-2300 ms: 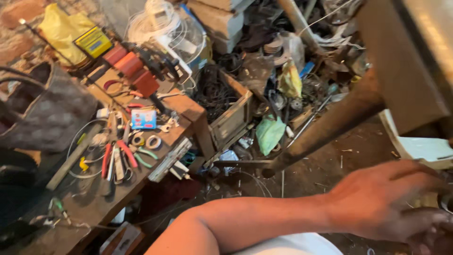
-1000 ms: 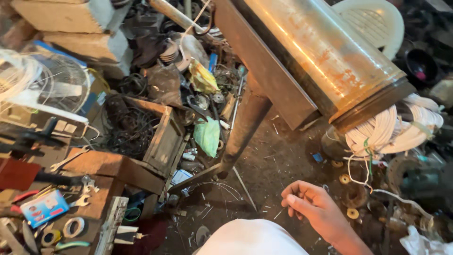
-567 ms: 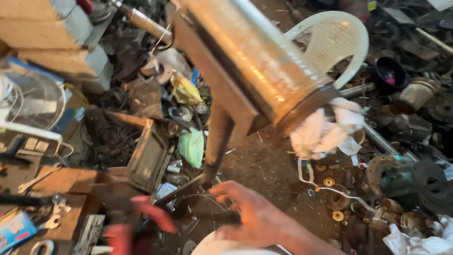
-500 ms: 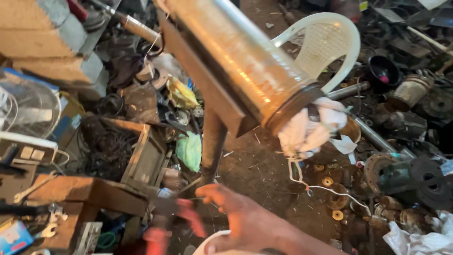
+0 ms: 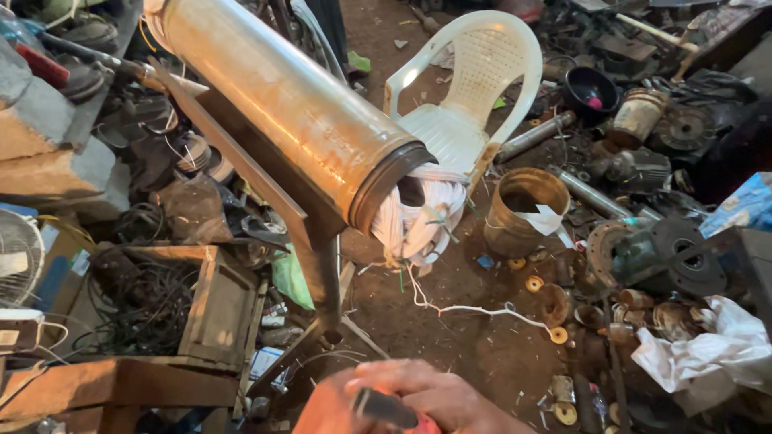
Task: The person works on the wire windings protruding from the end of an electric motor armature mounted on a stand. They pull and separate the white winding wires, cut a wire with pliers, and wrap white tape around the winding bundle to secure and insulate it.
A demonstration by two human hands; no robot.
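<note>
Gripping tight, a red-handled tool [image 5: 386,407] is held by a hand [image 5: 438,398] near the big metal tube [image 5: 281,104]; which hand cannot be told.

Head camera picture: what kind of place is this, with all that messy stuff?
Probably a motor or pump repair workshop: a long metal cylinder with white wire windings on a stand, and rusty metal parts strewn over the dirt floor.

right hand [image 5: 434,398] — grips dark-handled tool [image 5: 386,407] | metal cylinder [image 5: 281,104] on stand — white chair [image 5: 474,88] behind
</note>
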